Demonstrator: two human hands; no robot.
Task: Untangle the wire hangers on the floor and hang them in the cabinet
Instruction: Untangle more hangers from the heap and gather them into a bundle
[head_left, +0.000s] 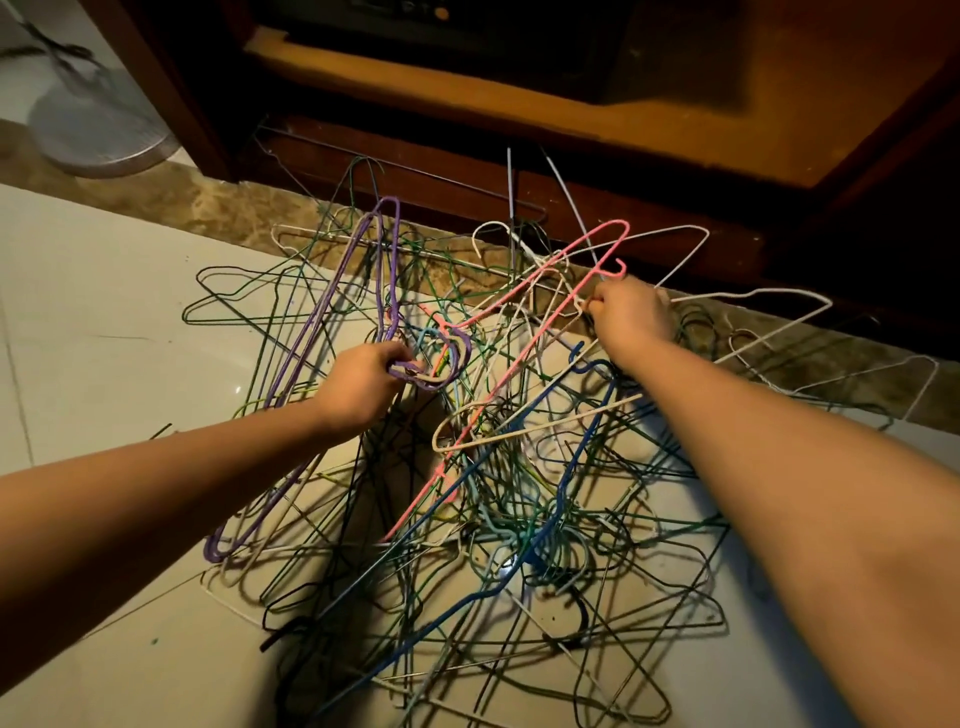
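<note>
This is looking like a room in a home, perhaps a bedroom corner. Glossy pale floor tiles (104, 322) are reflecting the light, and a brown marbled stone strip (208, 208) is running along the foot of a dark wooden cabinet (467, 171) standing open. A round white pedestal base (98, 130) is sitting beside it, and coloured wire hangers (493, 457) are lying heaped on the floor.

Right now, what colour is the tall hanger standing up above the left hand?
The hanger is purple; head view.
</note>
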